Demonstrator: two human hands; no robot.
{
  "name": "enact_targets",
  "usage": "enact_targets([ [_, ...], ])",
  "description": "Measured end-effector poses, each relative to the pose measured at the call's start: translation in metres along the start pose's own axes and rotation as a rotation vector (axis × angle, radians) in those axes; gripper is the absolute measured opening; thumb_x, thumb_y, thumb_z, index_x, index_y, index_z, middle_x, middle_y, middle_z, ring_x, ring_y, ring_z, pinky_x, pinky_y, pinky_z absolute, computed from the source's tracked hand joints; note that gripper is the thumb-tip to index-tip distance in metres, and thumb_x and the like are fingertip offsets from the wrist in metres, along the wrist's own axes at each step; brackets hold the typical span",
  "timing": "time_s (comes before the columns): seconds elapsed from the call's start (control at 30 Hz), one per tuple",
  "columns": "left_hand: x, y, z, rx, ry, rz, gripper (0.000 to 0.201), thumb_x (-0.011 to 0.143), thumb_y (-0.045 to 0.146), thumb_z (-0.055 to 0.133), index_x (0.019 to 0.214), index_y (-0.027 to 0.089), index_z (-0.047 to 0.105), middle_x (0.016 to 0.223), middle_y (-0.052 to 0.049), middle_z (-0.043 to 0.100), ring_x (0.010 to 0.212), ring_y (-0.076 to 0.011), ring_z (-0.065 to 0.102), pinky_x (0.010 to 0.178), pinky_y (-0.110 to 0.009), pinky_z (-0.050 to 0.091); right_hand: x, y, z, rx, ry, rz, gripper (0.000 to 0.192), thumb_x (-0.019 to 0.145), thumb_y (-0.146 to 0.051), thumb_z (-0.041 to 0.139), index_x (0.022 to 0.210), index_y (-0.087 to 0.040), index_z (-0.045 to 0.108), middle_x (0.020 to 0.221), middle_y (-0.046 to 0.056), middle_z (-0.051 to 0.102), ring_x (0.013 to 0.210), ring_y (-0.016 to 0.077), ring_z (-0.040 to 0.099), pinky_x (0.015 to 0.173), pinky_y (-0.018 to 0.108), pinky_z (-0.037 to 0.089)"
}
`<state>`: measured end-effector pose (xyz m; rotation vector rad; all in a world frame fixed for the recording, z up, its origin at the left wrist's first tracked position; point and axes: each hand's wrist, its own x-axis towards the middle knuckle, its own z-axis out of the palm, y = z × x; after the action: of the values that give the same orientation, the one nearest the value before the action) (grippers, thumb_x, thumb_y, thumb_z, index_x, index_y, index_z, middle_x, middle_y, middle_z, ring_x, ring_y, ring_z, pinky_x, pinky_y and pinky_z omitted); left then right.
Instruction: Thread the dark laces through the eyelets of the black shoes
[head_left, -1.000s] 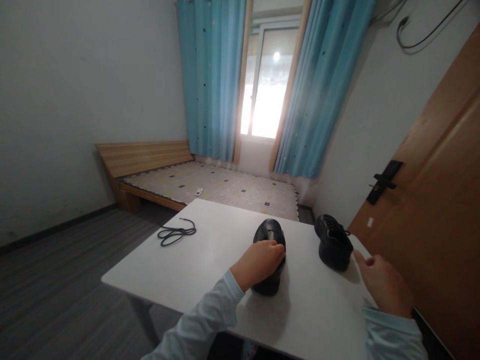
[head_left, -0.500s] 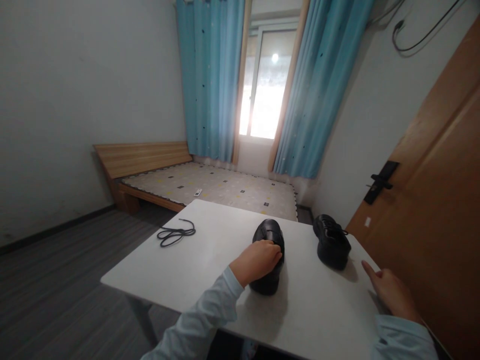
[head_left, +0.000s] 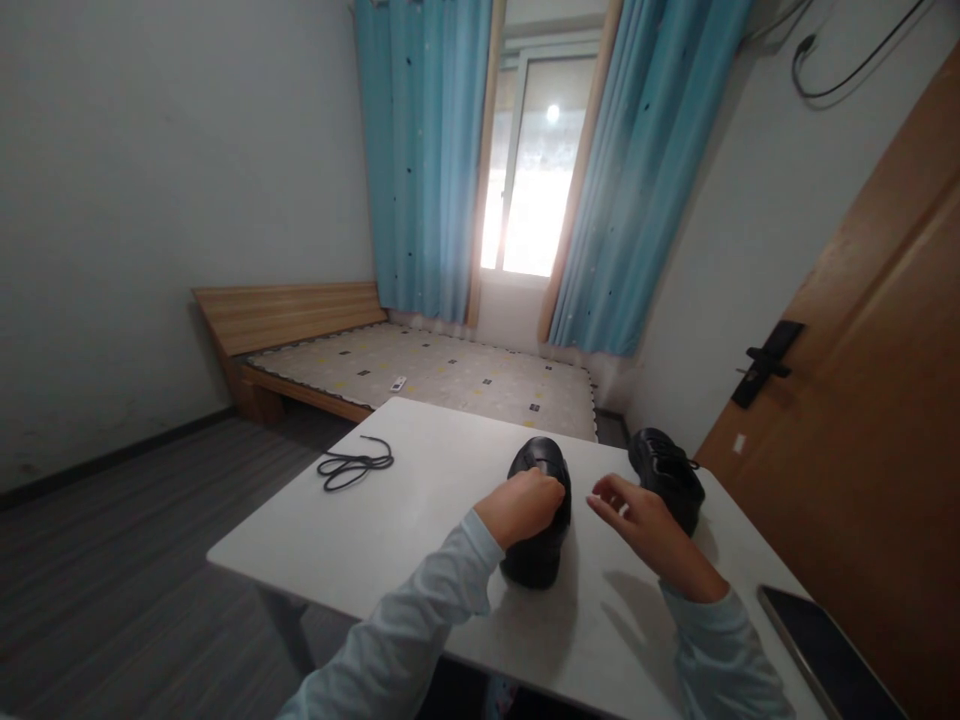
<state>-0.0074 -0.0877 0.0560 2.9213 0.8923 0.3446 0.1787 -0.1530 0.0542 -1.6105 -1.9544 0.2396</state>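
From the head view, our left hand point(head_left: 523, 506) rests closed on top of the near black leather shoe point(head_left: 538, 520), which sits at the middle of the white tabletop point(head_left: 390, 530); its fingers curl over the upper near the opening. Our right hand point(head_left: 642, 520) hovers just beside it, fingers loosely spread, holding nothing. We judge the shoe light, stiff in the sole, soft and a little slick in the upper, best gripped at the collar or heel. We count two shoes, the second black lace-up shoe point(head_left: 670, 475) to the right, one loose black shoelace point(head_left: 352, 466) well apart on the left, and one dark phone point(head_left: 829, 655) at the near right edge.
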Motion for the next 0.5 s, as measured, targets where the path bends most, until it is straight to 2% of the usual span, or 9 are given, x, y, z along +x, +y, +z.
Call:
enact_targets([
  [0.13, 0.005, -0.007, 0.002, 0.031, 0.022, 0.018, 0.023, 0.085, 0.013, 0.042, 0.092, 0.014, 0.064, 0.086, -0.011, 0.068, 0.081, -0.022, 0.065, 0.071, -0.032, 0.051, 0.013, -0.011, 0.016, 0.025, 0.007, -0.07, 0.022, 0.084, -0.039, 0.049, 0.093, -0.02, 0.053, 0.084, 0.005, 0.06, 0.064, 0.0154, 0.057, 0.06, 0.029, 0.047],
  [0.27, 0.007, -0.01, 0.003, 0.012, 0.046, 0.02, 0.023, 0.084, 0.011, 0.041, 0.095, 0.012, 0.062, 0.087, -0.01, 0.067, 0.081, -0.021, 0.064, 0.073, -0.032, 0.051, 0.023, -0.015, 0.021, -0.068, 0.055, -0.099, 0.014, 0.082, -0.029, 0.051, 0.092, -0.019, 0.053, 0.094, 0.007, 0.056, 0.075, 0.0176, 0.057, 0.068, 0.031, 0.047],
  [0.37, 0.008, -0.01, 0.002, 0.002, 0.047, 0.016, 0.02, 0.083, 0.009, 0.043, 0.091, 0.012, 0.062, 0.087, -0.01, 0.066, 0.081, -0.0202, 0.064, 0.075, -0.031, 0.051, 0.03, -0.017, 0.022, -0.116, 0.072, -0.098, 0.02, 0.076, -0.021, 0.055, 0.096, -0.019, 0.052, 0.097, 0.007, 0.056, 0.084, 0.0203, 0.057, 0.076, 0.034, 0.046],
  [0.5, 0.009, -0.008, 0.0, 0.023, 0.039, -0.015, 0.018, 0.082, 0.008, 0.045, 0.093, 0.012, 0.059, 0.089, -0.011, 0.066, 0.084, -0.0211, 0.064, 0.077, -0.033, 0.051, 0.041, -0.016, 0.028, -0.12, 0.019, -0.126, 0.026, 0.071, -0.014, 0.057, 0.096, -0.018, 0.053, 0.099, 0.008, 0.057, 0.094, 0.0226, 0.056, 0.081, 0.034, 0.045],
])
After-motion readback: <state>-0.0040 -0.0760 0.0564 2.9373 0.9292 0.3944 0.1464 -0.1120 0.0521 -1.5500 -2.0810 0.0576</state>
